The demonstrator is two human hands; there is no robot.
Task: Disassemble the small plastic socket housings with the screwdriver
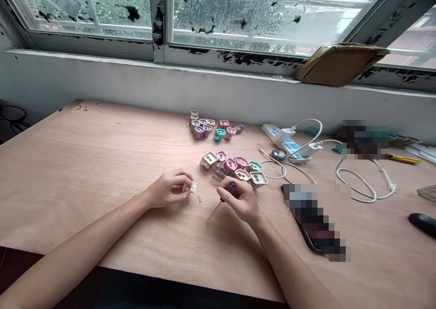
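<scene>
Pinched in the fingers of my left hand (172,188) is a small white pencil sharpener part (193,187), held low over the wooden table. Just right of it a little metal blade (199,198) lies flat on the wood. My right hand (240,199) is closed round a screwdriver (215,210) with a dark purple handle, its thin shaft slanting down to the left, tip at or close to the tabletop. Beyond my hands sits a group of two-hole pencil sharpeners (241,162) in pink, cream, orange and green; a clear container (220,175) is partly hidden behind my right hand.
Further back stands a second cluster of small sharpeners (204,129). On the right are a power strip (289,144) with white cables, a blurred phone (311,236), a yellow cutter (405,159) and a black mouse (423,223). Cardboard (342,66) leans at the window.
</scene>
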